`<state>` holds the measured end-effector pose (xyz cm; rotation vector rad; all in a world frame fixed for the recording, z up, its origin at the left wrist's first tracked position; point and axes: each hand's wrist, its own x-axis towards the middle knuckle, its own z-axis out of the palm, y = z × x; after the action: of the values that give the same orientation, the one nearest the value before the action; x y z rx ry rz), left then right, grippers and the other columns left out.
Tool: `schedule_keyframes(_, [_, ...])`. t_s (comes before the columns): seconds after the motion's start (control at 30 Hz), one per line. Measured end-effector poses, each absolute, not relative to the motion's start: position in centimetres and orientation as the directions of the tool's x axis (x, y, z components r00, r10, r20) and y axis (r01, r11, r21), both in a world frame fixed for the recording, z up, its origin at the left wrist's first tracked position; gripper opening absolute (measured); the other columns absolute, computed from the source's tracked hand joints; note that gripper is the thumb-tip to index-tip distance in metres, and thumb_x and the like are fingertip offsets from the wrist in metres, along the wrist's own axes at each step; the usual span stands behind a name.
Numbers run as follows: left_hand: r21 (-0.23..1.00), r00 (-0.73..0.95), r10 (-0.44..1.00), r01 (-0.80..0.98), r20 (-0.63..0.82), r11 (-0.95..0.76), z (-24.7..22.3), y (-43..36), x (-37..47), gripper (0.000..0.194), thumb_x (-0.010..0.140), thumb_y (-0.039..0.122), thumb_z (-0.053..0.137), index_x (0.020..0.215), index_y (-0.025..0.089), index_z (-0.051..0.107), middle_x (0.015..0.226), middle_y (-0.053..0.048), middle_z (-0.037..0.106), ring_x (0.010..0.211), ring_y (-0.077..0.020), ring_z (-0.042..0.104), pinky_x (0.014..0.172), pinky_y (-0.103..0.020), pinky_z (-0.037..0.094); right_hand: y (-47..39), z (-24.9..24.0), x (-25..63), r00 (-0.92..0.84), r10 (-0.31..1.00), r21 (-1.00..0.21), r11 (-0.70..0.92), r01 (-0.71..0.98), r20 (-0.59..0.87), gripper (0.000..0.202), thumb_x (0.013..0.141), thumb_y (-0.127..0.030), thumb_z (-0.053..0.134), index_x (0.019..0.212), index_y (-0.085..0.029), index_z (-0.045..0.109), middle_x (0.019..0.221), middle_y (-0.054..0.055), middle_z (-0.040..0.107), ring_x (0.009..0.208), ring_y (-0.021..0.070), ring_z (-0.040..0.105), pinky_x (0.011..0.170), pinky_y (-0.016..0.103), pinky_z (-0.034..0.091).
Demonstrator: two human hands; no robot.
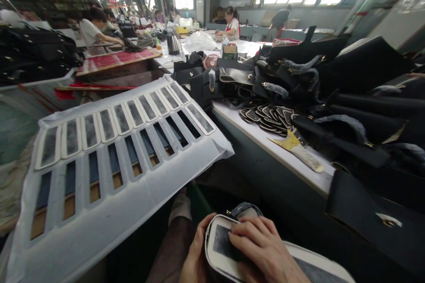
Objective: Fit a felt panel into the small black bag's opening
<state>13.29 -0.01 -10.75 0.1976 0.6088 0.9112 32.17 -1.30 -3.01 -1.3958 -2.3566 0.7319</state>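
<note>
Bag piece (pixel 221 239), black-sided with a rounded end, cream base and dark rectangular panels, sits near and to the right of the near edge of the slotted white board (pixel 146 194), apart from it. Left hand (pixel 195 252) clamped around the piece's rounded end. Right hand (pixel 260 245) palm-down on top, bent fingers close together, tips on the dark panel; thumb hidden, can't tell if it grips or only presses. Plastic-wrapped handle (pixel 247 208) shows at the piece's far side, just beyond the right hand. Trouser leg (pixel 171 252) between board and piece.

On the board: cream-bordered dark panels (pixel 108 126) in a row toward the far edge; nearer row mostly open slots, blue and brown showing through, one more panel at its right end.

Right of the board: white tabletop (pixel 317 179), overlapping pile of black pieces with pale edges (pixel 268 117), yellow-and-pale item (pixel 297 148) beside it, use unclear. Black bags (pixel 285 77) heaped behind those. Beyond the board: pink fan (pixel 211 61), metal kettle (pixel 173 45), co-worker in a white top (pixel 90 33), co-worker with red apron (pixel 233 31), both seated.
</note>
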Motion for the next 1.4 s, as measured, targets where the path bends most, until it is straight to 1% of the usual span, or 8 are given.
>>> schedule_keyframes(0.1, [0.348,0.457,0.766,-0.7,-0.452,0.623,-10.7,0.5,13.6,0.043,0.081,0.054,0.068,0.109,0.022,0.076,0.111,-0.009,0.075,0.124,-0.0339,0.056,0.115,-0.047,0.03,-1.1,-3.1,31.5,-0.388,0.921,-0.609,0.285,0.74,-0.04,0.052,0.07,-0.009,0.057,0.119,-0.026,0.053,0.112,0.002,0.064,0.102,0.0233,0.057,0.087,0.039,0.041])
schedule_keyframes(0.2, [0.314,0.442,0.754,-0.716,-0.486,0.623,-10.9,0.7,13.6,0.038,0.079,0.045,0.074,0.109,0.022,0.077,0.114,-0.008,0.075,0.123,-0.0314,0.057,0.114,-0.042,0.033,-0.7,-2.1,30.6,-0.355,0.933,-0.559,0.266,0.786,-0.055,0.046,0.075,-0.013,0.058,0.12,-0.025,0.056,0.106,0.005,0.063,0.095,0.025,0.058,0.079,0.039,0.042])
schedule_keyframes(0.3, [0.28,0.462,0.732,-0.713,-0.501,0.642,-11.4,0.8,13.6,0.042,0.078,0.044,0.074,0.113,0.021,0.075,0.122,-0.009,0.072,0.13,-0.0299,0.052,0.114,-0.038,0.033,-0.4,-1.3,29.8,-0.35,0.935,-0.485,0.281,0.828,-0.056,0.034,0.081,-0.017,0.06,0.114,-0.025,0.059,0.102,0.005,0.063,0.092,0.0255,0.058,0.075,0.038,0.041])
schedule_keyframes(0.4, [0.246,0.48,0.706,-0.708,-0.521,0.662,-11.5,0.8,13.7,0.045,0.077,0.042,0.076,0.116,0.02,0.073,0.127,-0.007,0.069,0.137,-0.027,0.046,0.116,-0.033,0.03,-0.6,-1.7,29.5,-0.336,0.941,-0.466,0.276,0.841,-0.047,0.041,0.078,-0.018,0.068,0.116,-0.029,0.057,0.105,0.003,0.063,0.094,0.0252,0.057,0.078,0.038,0.04])
schedule_keyframes(0.57, [0.17,0.558,0.688,-0.706,-0.464,0.688,-11.0,0.9,14.0,0.048,0.079,0.05,0.073,0.118,0.023,0.072,0.118,-0.008,0.073,0.128,-0.0301,0.055,0.115,-0.04,0.029,-0.8,-2.7,29.2,-0.306,0.95,-0.484,0.24,0.842,-0.061,0.05,0.073,-0.022,0.076,0.118,-0.032,0.056,0.107,0.001,0.061,0.095,0.0255,0.054,0.078,0.037,0.037])
schedule_keyframes(0.77, [0.221,0.57,0.68,-0.668,-0.461,0.71,-10.3,1.1,13.7,0.047,0.079,0.049,0.071,0.117,0.022,0.073,0.119,-0.012,0.072,0.122,-0.0319,0.058,0.114,-0.043,0.03,-1.1,-1.9,28.5,-0.259,0.965,-0.469,0.215,0.857,-0.03,0.044,0.073,-0.018,0.072,0.115,-0.029,0.06,0.104,0.002,0.064,0.092,0.0253,0.054,0.079,0.039,0.037])
schedule_keyframes(1.1, [0.3,0.597,0.686,-0.622,-0.415,0.723,-9.0,1.6,13.3,0.039,0.087,0.044,0.063,0.121,0.025,0.071,0.115,-0.012,0.073,0.12,-0.0312,0.059,0.114,-0.044,0.029,-1.6,-1.9,28.5,-0.224,0.975,-0.529,0.193,0.826,0.005,0.035,0.082,-0.028,0.067,0.116,-0.029,0.06,0.107,0.001,0.062,0.094,0.0241,0.05,0.084,0.041,0.035])
schedule_keyframes(1.4, [0.391,0.593,0.699,-0.579,-0.401,0.716,-7.7,1.9,13.5,0.036,0.087,0.046,0.064,0.118,0.029,0.072,0.117,-0.011,0.072,0.119,-0.0325,0.06,0.111,-0.046,0.035,-1.4,-0.8,28.7,-0.221,0.97,-0.606,0.117,0.787,-0.1,0.031,0.085,-0.027,0.062,0.116,-0.029,0.061,0.113,0.003,0.061,0.104,0.0262,0.05,0.09,0.045,0.034])
